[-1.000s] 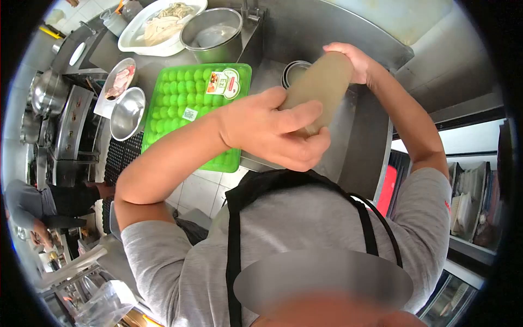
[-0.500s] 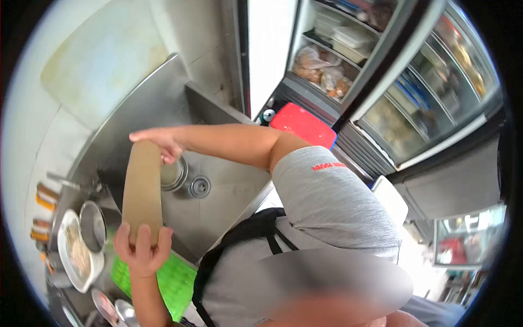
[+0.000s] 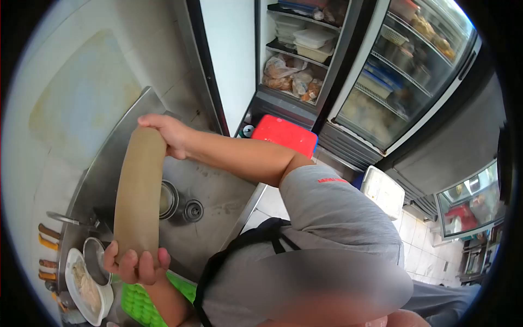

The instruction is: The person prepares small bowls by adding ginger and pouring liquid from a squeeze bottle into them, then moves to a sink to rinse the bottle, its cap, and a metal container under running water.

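Note:
A long, plain tan board point(image 3: 139, 191) is held up in front of me over the steel sink point(image 3: 226, 188). My right hand point(image 3: 166, 135), at the upper end of the image, is closed on the board's far end. My left hand point(image 3: 136, 265) grips the opposite end, with several fingertips curled onto its face. Below the board, partly hidden by it, a round metal container point(image 3: 170, 199) stands in the sink beside the drain point(image 3: 193, 211). The board's underside is out of sight.
A white dish point(image 3: 90, 289) with pale food and a metal bowl point(image 3: 97, 260) sit left of my left hand, near several knife handles point(image 3: 48, 237). A green crate-like item point(image 3: 143, 302) lies below. Fridges point(image 3: 305, 54), a red lid point(image 3: 286, 133) and a white container point(image 3: 382, 192) are to the right.
The view has turned, so the fridges sit farther left. The board appears longer and tilted more toward me. Both hands keep hold of it.

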`<move>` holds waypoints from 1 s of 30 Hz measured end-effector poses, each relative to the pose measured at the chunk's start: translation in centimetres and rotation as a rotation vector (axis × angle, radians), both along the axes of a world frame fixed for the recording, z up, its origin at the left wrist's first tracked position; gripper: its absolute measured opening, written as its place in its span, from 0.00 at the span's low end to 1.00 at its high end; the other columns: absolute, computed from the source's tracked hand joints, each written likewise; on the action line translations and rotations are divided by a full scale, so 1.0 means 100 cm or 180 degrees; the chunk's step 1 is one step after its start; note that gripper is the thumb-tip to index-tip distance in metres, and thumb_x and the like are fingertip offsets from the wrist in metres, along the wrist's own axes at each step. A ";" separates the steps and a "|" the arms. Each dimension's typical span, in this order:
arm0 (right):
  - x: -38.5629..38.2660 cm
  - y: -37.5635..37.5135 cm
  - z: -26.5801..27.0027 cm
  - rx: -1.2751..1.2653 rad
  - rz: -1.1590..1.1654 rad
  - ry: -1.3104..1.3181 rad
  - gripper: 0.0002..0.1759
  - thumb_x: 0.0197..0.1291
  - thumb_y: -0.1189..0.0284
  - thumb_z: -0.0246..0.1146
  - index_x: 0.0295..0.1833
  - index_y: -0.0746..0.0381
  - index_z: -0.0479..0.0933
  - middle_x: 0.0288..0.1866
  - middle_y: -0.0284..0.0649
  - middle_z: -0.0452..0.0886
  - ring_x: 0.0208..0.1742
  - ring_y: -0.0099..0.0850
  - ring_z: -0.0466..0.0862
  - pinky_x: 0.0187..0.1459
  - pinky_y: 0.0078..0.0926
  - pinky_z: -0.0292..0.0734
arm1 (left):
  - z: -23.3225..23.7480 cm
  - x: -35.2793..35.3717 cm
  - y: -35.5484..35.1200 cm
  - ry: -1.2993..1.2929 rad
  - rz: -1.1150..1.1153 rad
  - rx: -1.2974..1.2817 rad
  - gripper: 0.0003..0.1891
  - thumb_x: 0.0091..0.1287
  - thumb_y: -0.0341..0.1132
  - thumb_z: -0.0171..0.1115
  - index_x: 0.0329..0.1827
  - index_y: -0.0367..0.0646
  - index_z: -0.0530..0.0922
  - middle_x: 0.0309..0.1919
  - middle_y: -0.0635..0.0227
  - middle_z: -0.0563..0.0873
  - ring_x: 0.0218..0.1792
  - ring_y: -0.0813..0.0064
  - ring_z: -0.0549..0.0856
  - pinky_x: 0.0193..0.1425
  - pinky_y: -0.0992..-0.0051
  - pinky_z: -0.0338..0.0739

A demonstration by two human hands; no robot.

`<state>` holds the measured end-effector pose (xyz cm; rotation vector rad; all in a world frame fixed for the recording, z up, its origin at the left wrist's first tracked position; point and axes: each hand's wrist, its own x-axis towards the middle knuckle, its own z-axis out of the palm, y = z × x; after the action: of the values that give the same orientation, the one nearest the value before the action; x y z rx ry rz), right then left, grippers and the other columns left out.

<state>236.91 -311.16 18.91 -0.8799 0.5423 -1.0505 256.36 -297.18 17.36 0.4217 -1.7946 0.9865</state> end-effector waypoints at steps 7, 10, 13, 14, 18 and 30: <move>0.012 0.024 0.046 -0.3823 -0.0905 0.0694 0.16 0.46 0.67 0.63 0.40 0.62 0.73 0.34 0.35 0.76 0.38 0.22 0.75 0.40 0.24 0.72 | -0.059 0.025 -0.026 0.4390 -0.2577 0.3399 0.19 0.62 0.49 0.44 0.47 0.44 0.68 0.41 0.63 0.76 0.34 0.64 0.78 0.22 0.73 0.75; 0.036 0.002 0.049 -0.3018 -0.0230 0.1795 0.16 0.47 0.67 0.61 0.42 0.62 0.74 0.35 0.39 0.77 0.36 0.24 0.77 0.40 0.25 0.74 | -0.069 0.033 -0.025 0.4252 -0.3888 0.6609 0.26 0.62 0.58 0.39 0.51 0.49 0.71 0.37 0.62 0.81 0.26 0.65 0.82 0.15 0.77 0.73; 0.049 -0.045 0.012 -0.2002 0.0326 0.1303 0.20 0.48 0.64 0.58 0.47 0.62 0.72 0.38 0.39 0.77 0.37 0.28 0.77 0.41 0.25 0.72 | -0.090 0.042 -0.022 0.3782 -0.1569 0.7019 0.36 0.60 0.67 0.33 0.59 0.48 0.65 0.49 0.64 0.76 0.52 0.69 0.74 0.49 0.68 0.69; 0.061 -0.049 0.001 -0.1892 0.0333 0.1398 0.19 0.46 0.64 0.61 0.44 0.62 0.73 0.36 0.37 0.77 0.37 0.26 0.77 0.41 0.23 0.71 | -0.097 0.042 -0.026 0.3639 -0.1658 0.6419 0.35 0.60 0.62 0.43 0.60 0.41 0.62 0.51 0.63 0.73 0.55 0.69 0.71 0.55 0.70 0.66; 0.113 -0.035 -0.030 -0.2304 0.0933 0.2104 0.23 0.44 0.63 0.64 0.45 0.63 0.73 0.36 0.34 0.76 0.39 0.24 0.74 0.43 0.21 0.69 | -0.081 0.025 -0.029 0.3080 -0.0596 0.4018 0.39 0.43 0.45 0.69 0.56 0.34 0.64 0.47 0.57 0.74 0.51 0.67 0.73 0.55 0.70 0.66; 0.315 -0.210 -0.171 -0.3012 0.2166 0.2179 0.33 0.57 0.59 0.53 0.64 0.65 0.56 0.57 0.50 0.67 0.52 0.39 0.73 0.52 0.35 0.69 | -0.108 0.063 -0.002 0.3684 -0.0509 0.3804 0.38 0.37 0.47 0.71 0.51 0.36 0.66 0.43 0.56 0.77 0.46 0.64 0.77 0.48 0.71 0.70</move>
<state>268.39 -332.18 1.82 -2.1201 0.2235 -0.2975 262.63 -297.38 6.55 1.2247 -1.0642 -0.5562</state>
